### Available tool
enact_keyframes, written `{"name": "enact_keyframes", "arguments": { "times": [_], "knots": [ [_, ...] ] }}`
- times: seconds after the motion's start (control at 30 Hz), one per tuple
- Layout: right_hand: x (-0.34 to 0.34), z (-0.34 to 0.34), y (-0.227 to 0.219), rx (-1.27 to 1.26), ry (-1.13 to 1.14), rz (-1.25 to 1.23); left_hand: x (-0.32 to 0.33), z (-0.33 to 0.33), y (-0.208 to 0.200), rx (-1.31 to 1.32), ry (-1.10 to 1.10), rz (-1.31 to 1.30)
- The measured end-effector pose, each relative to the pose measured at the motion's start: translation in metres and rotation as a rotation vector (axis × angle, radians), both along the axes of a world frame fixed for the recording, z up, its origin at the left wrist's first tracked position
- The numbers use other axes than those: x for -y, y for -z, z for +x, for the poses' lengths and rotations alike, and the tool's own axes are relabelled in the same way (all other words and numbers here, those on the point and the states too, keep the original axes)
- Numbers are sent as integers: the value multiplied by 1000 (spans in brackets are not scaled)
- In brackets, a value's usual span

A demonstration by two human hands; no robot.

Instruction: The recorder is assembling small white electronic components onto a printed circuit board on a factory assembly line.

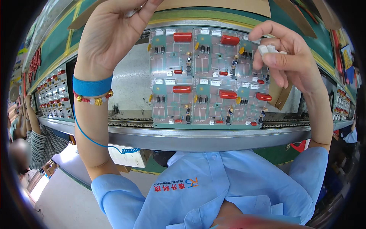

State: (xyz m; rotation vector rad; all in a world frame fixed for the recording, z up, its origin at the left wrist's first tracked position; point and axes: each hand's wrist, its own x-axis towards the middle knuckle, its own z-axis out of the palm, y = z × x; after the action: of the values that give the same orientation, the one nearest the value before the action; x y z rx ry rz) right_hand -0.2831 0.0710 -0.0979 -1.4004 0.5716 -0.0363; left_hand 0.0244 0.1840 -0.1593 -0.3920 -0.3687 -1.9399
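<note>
A panel of green circuit boards (164,70) lies on the conveyor in front of me. It carries red block capacitors (183,37), yellow disc parts and white connectors (170,32) along its upper rows. Above the panel's right end, my right hand (295,57) is closed around several white plastic connectors (267,49), with thumb and fingers bent over them. My left hand (118,34) is raised at the upper left, beyond the panel's corner. Its fingers curl, and their tips run out of the picture; a small shiny bit shows between them, too little to name.
A metal rail (190,139) runs along the conveyor's near side. More populated boards stand on the left (53,95) and right (340,104). A blue wristband (92,87) trails a coiled cord (130,150). Cardboard (217,7) lies at the back. A person in striped clothing (55,141) is at far left.
</note>
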Motion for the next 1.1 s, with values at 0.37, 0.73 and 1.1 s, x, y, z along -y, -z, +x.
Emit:
{"name": "enact_keyframes", "arguments": {
  "times": [0.37, 0.73, 1.1],
  "knots": [
    [-14, 21, 3, -82, -56, -38, -55, -45, -63, 980, -678, 783],
    [-45, 37, 19, 10, -183, -1069, -85, -35, -36, 773, -424, 735],
    [-55, 43, 13, -90, -279, -1270, -91, -36, -49, 780, -489, 717]
  ]
}}
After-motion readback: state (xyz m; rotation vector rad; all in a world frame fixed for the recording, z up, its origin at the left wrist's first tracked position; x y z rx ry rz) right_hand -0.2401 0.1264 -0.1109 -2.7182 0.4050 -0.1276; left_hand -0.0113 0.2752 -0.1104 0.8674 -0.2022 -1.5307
